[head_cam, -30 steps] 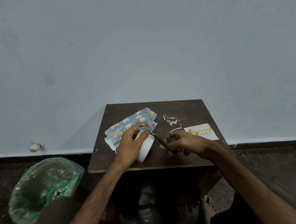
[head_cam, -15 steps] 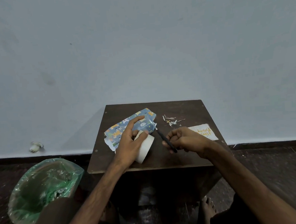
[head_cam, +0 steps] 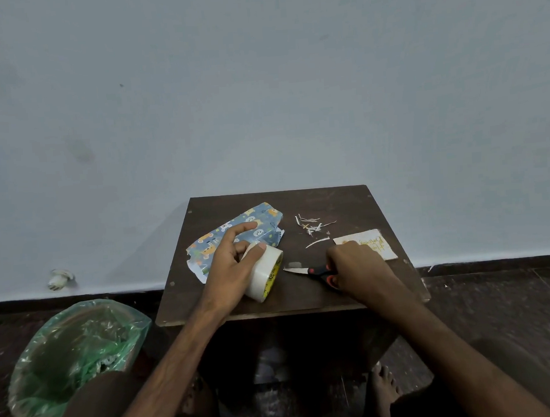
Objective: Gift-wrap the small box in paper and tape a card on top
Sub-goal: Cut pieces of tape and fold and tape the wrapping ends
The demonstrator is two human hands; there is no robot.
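The box wrapped in blue animal-print paper [head_cam: 255,222] lies at the back left of the small dark wooden table [head_cam: 348,203]. My left hand [head_cam: 230,266] grips a roll of clear tape [head_cam: 267,275] standing on edge in front of the box, and its forefinger rests on the wrapping. My right hand [head_cam: 361,269] holds red-and-black scissors [head_cam: 317,272] low against the tabletop, blades pointing left. A white card with gold lettering [head_cam: 372,242] lies flat behind my right hand, partly covered by it.
Thin paper scraps [head_cam: 312,227] are scattered at the table's back middle. A bin lined with a green bag [head_cam: 75,355] stands on the floor at the left. A pale wall rises right behind the table. My bare feet [head_cam: 382,386] are under it.
My right hand has dropped the scissors from the tape near the box down onto the table, to the right. My left hand still holds the roll, forefinger now stretched over the wrapping.
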